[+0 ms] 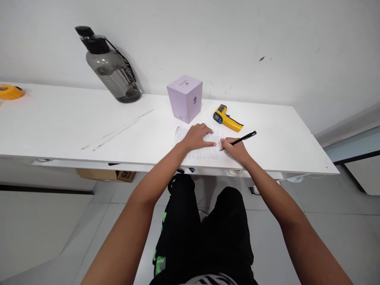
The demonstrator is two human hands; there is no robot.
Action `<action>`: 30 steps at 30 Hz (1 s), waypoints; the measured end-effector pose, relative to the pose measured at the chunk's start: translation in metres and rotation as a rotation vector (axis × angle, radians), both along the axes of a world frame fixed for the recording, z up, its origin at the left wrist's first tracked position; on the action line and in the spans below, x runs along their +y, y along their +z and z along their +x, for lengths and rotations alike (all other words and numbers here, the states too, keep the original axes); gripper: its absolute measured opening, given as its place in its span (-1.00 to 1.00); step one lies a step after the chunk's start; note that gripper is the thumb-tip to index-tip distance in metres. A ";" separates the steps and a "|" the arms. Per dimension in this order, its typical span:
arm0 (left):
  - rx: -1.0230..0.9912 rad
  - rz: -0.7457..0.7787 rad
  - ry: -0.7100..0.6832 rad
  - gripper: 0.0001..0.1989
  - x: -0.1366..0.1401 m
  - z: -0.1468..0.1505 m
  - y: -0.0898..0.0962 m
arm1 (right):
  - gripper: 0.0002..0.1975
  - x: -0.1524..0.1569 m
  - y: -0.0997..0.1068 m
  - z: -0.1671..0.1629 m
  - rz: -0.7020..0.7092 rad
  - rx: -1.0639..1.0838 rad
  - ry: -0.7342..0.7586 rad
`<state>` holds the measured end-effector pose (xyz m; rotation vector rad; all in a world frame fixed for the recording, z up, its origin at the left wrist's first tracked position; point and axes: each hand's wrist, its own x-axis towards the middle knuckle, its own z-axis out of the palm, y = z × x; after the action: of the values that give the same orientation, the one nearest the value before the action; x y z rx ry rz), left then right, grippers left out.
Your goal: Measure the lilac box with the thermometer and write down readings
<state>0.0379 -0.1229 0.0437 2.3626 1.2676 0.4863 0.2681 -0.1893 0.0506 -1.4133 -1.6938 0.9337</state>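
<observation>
A sheet of paper [204,153] covered in rows of small handwriting lies near the front edge of the white table. My left hand [198,137] rests flat on it, thumb and fingers spread. In my right hand [235,149] is a slim black pen [246,137], pinched between thumb and fingers. Its tip is at the right part of the paper, and the back end points up to the right. Part of the writing is hidden beneath my hands.
Behind the paper stands a lilac box [185,99]. A yellow infrared thermometer [228,118] lies to its right. Further left, a grey water bottle [114,73] stands by the wall, and a yellow object [11,92] is at the far left. A cardboard box [105,174] sits below the white table [59,122].
</observation>
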 end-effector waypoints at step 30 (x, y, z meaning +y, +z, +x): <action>-0.084 -0.046 0.029 -0.41 0.005 -0.004 -0.005 | -0.51 0.001 -0.004 -0.001 0.027 0.041 -0.023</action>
<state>0.0337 -0.1175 0.0386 2.2640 1.2638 0.5529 0.2667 -0.1886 0.0465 -1.3840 -1.6514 0.9177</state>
